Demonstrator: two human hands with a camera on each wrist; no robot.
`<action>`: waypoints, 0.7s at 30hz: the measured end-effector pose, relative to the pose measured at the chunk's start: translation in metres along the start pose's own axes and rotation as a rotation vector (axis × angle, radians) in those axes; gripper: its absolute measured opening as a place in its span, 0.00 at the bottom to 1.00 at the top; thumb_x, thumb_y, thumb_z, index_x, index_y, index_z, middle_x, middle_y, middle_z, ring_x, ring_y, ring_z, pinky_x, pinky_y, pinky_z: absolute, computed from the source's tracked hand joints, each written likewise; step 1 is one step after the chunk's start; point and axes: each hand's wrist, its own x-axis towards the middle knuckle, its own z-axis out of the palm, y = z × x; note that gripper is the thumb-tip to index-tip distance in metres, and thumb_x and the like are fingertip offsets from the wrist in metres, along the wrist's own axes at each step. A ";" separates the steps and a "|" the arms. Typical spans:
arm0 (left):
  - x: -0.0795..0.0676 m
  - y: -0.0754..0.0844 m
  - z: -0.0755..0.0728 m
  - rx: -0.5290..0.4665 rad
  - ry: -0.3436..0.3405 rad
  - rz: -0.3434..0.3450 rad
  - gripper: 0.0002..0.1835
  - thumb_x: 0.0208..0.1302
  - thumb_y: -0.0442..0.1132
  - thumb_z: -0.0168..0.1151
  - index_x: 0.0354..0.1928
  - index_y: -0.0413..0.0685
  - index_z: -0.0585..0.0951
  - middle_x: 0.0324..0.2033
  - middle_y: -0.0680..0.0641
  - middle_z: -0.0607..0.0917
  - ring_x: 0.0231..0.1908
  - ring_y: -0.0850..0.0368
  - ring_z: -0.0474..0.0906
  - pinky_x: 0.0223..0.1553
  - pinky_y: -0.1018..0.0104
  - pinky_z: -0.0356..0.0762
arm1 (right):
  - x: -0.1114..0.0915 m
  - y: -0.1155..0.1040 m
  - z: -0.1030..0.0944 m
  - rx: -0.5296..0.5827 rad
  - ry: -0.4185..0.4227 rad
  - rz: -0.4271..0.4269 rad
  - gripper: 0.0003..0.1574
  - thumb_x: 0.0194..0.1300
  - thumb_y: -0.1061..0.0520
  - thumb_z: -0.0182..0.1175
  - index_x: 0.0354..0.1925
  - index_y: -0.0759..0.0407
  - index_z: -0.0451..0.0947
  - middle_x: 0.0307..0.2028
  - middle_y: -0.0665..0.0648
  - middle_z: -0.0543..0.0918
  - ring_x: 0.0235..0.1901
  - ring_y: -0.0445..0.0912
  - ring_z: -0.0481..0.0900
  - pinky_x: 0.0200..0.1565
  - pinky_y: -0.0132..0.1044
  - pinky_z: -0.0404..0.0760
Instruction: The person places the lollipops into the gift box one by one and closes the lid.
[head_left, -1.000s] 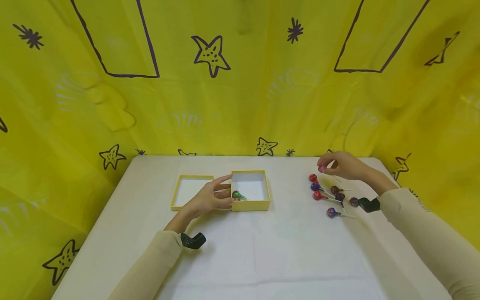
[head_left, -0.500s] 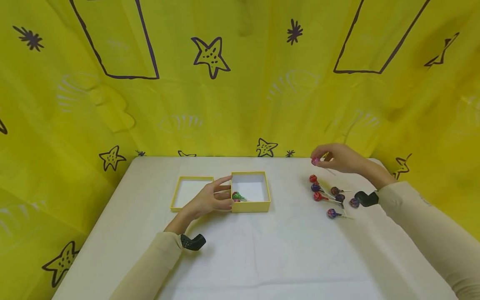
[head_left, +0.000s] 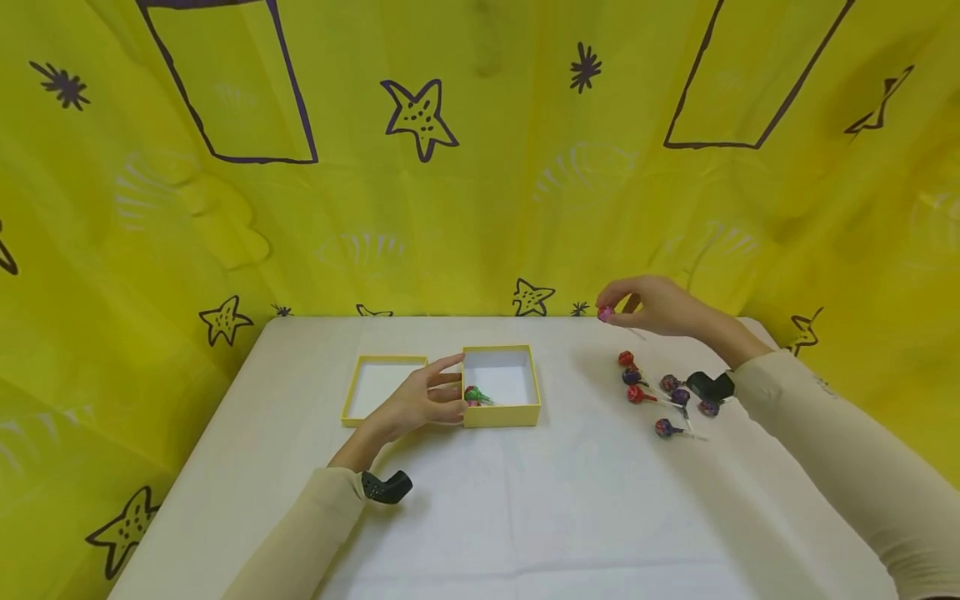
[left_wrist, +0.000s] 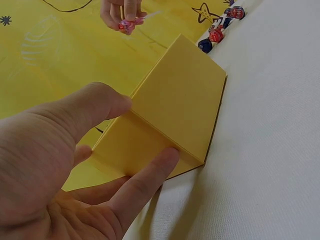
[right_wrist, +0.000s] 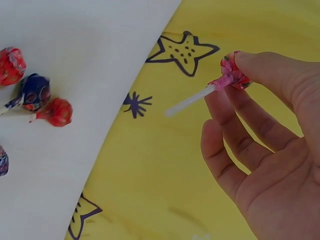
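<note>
My left hand (head_left: pixel 415 402) rests against the left wall of a yellow open box (head_left: pixel 502 417) with a white inside. In the left wrist view its thumb and a straight finger touch the box's edges near one corner. A green-wrapped lollipop (head_left: pixel 476 394) lies in the box's front left corner, with a bit of pink beside it. Above the back of the table, my right hand (head_left: pixel 660 307) pinches a pink-wrapped lollipop (right_wrist: pixel 234 75) by its head between thumb and fingers. Its white stick points away from the palm.
Left of the box lies a shallow yellow-rimmed lid (head_left: pixel 349 392), partly behind my left hand. Several red, blue and purple lollipops (head_left: pixel 636 393) are scattered on the white table (head_left: pixel 585 508) at the right. A yellow patterned curtain (head_left: pixel 480 208) hangs behind the table.
My right hand has risen and moved left with the pink lollipop, away from the scattered ones. My left hand and the box have stayed in place.
</note>
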 end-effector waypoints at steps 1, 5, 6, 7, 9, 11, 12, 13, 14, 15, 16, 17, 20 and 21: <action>0.000 0.000 0.000 -0.001 0.001 0.000 0.49 0.64 0.23 0.67 0.82 0.47 0.53 0.75 0.27 0.59 0.69 0.31 0.66 0.53 0.48 0.86 | 0.002 -0.002 0.000 -0.004 0.002 -0.004 0.13 0.69 0.60 0.69 0.51 0.59 0.84 0.44 0.53 0.88 0.42 0.50 0.85 0.43 0.32 0.86; 0.001 -0.001 0.001 0.001 0.017 -0.010 0.49 0.64 0.24 0.69 0.81 0.49 0.55 0.74 0.28 0.60 0.69 0.32 0.67 0.52 0.48 0.86 | 0.009 -0.009 0.002 0.001 0.004 -0.016 0.13 0.68 0.61 0.69 0.51 0.60 0.84 0.44 0.54 0.88 0.41 0.51 0.84 0.43 0.36 0.87; 0.001 -0.001 0.001 0.003 0.016 -0.009 0.49 0.64 0.24 0.69 0.81 0.49 0.55 0.74 0.28 0.61 0.69 0.32 0.67 0.52 0.48 0.86 | 0.011 -0.011 0.003 0.003 0.002 -0.018 0.13 0.68 0.61 0.69 0.51 0.60 0.84 0.44 0.54 0.88 0.41 0.51 0.84 0.43 0.37 0.87; 0.001 0.000 0.001 0.004 0.018 -0.008 0.49 0.64 0.24 0.69 0.81 0.49 0.55 0.74 0.28 0.60 0.69 0.31 0.67 0.52 0.48 0.86 | 0.013 -0.013 0.003 0.004 0.000 -0.022 0.13 0.68 0.61 0.69 0.51 0.60 0.84 0.44 0.54 0.88 0.41 0.51 0.84 0.44 0.37 0.87; 0.001 0.000 0.001 0.004 0.020 -0.011 0.49 0.63 0.24 0.69 0.81 0.49 0.55 0.74 0.29 0.60 0.70 0.32 0.66 0.52 0.49 0.86 | 0.017 -0.017 0.005 0.011 -0.005 -0.026 0.13 0.68 0.61 0.68 0.51 0.59 0.85 0.44 0.54 0.88 0.41 0.50 0.84 0.44 0.38 0.87; 0.000 0.000 0.001 -0.001 0.018 -0.010 0.49 0.64 0.23 0.69 0.81 0.49 0.55 0.75 0.29 0.59 0.70 0.31 0.65 0.52 0.49 0.86 | 0.021 -0.020 0.006 0.015 -0.010 -0.031 0.12 0.69 0.62 0.68 0.50 0.59 0.85 0.44 0.54 0.88 0.41 0.50 0.84 0.45 0.39 0.87; 0.000 0.000 0.001 -0.003 0.016 -0.010 0.49 0.64 0.23 0.68 0.82 0.49 0.55 0.75 0.29 0.59 0.70 0.31 0.65 0.53 0.49 0.86 | 0.023 -0.022 0.007 0.019 -0.011 -0.034 0.12 0.69 0.62 0.68 0.50 0.59 0.85 0.45 0.54 0.88 0.41 0.50 0.84 0.45 0.39 0.87; 0.000 0.000 0.001 -0.008 0.019 -0.015 0.49 0.63 0.23 0.68 0.82 0.50 0.55 0.75 0.30 0.59 0.70 0.32 0.65 0.53 0.49 0.86 | 0.024 -0.024 0.008 0.027 -0.013 -0.038 0.12 0.68 0.62 0.68 0.50 0.59 0.85 0.45 0.54 0.88 0.41 0.50 0.84 0.45 0.40 0.87; 0.001 0.000 0.001 -0.010 0.017 -0.016 0.49 0.64 0.23 0.68 0.82 0.50 0.55 0.75 0.30 0.59 0.70 0.32 0.65 0.53 0.49 0.86 | 0.026 -0.025 0.009 0.031 -0.014 -0.042 0.12 0.68 0.62 0.68 0.50 0.60 0.85 0.45 0.54 0.88 0.41 0.50 0.84 0.45 0.40 0.87; 0.001 0.000 0.001 -0.012 0.015 -0.016 0.49 0.64 0.23 0.68 0.82 0.50 0.55 0.75 0.29 0.59 0.70 0.32 0.65 0.53 0.49 0.86 | 0.028 -0.027 0.009 0.035 -0.014 -0.045 0.12 0.68 0.63 0.68 0.50 0.61 0.85 0.44 0.54 0.88 0.41 0.50 0.84 0.44 0.41 0.88; 0.001 -0.001 0.001 -0.014 0.013 -0.015 0.49 0.64 0.23 0.68 0.82 0.50 0.55 0.75 0.29 0.59 0.71 0.31 0.65 0.53 0.49 0.86 | 0.030 -0.028 0.010 0.040 -0.015 -0.046 0.12 0.68 0.63 0.68 0.50 0.61 0.85 0.44 0.54 0.88 0.41 0.51 0.84 0.44 0.41 0.88; 0.001 -0.001 0.001 -0.014 0.012 -0.014 0.49 0.64 0.23 0.68 0.82 0.50 0.55 0.75 0.29 0.59 0.71 0.31 0.65 0.53 0.49 0.86 | 0.032 -0.030 0.011 0.044 -0.018 -0.046 0.12 0.68 0.63 0.68 0.50 0.61 0.85 0.44 0.54 0.88 0.41 0.51 0.84 0.44 0.41 0.88; 0.002 -0.002 0.000 -0.011 0.010 -0.010 0.49 0.64 0.23 0.68 0.82 0.49 0.54 0.75 0.30 0.59 0.71 0.31 0.65 0.53 0.49 0.86 | 0.037 -0.035 0.015 0.055 -0.024 -0.051 0.12 0.68 0.61 0.69 0.50 0.60 0.85 0.45 0.54 0.88 0.40 0.50 0.84 0.43 0.42 0.88; 0.002 -0.002 0.000 -0.012 0.010 -0.009 0.49 0.64 0.23 0.68 0.82 0.49 0.54 0.76 0.30 0.59 0.70 0.31 0.65 0.53 0.49 0.86 | 0.039 -0.037 0.016 0.059 -0.027 -0.051 0.12 0.68 0.61 0.69 0.50 0.60 0.85 0.45 0.54 0.88 0.40 0.50 0.84 0.43 0.42 0.88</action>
